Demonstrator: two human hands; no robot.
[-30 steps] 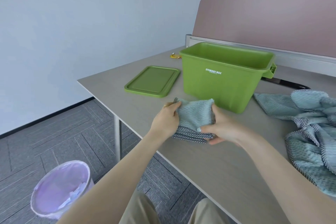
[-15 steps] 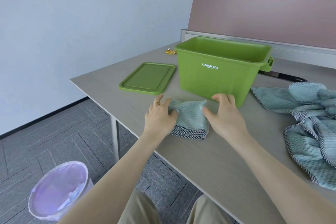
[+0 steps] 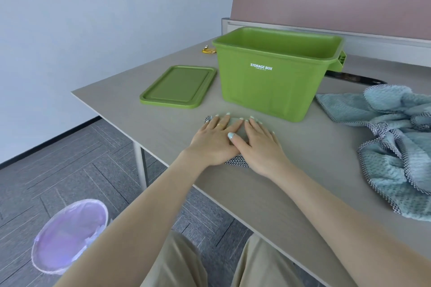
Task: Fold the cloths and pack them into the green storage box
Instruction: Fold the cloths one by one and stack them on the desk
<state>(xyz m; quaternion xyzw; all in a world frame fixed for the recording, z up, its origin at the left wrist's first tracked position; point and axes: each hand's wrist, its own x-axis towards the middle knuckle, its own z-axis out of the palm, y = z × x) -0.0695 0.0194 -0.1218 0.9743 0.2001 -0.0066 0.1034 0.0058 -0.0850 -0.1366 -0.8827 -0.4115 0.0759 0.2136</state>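
My left hand (image 3: 213, 141) and right hand (image 3: 258, 144) flat, fingers straight, gripping nothing — pressing folded cloth (image 3: 236, 160) on table (image 3: 268, 191) before open green box (image 3: 275, 81). Press evenly, keep edges stacked, then lift square.

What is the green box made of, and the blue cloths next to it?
The green box looks like moulded plastic: smooth, slightly glossy walls, a rolled rim and printed white letters. The blue cloths look like soft woven towelling, probably microfibre: a bumpy waffle surface, floppy folds and a checked fabric trim.
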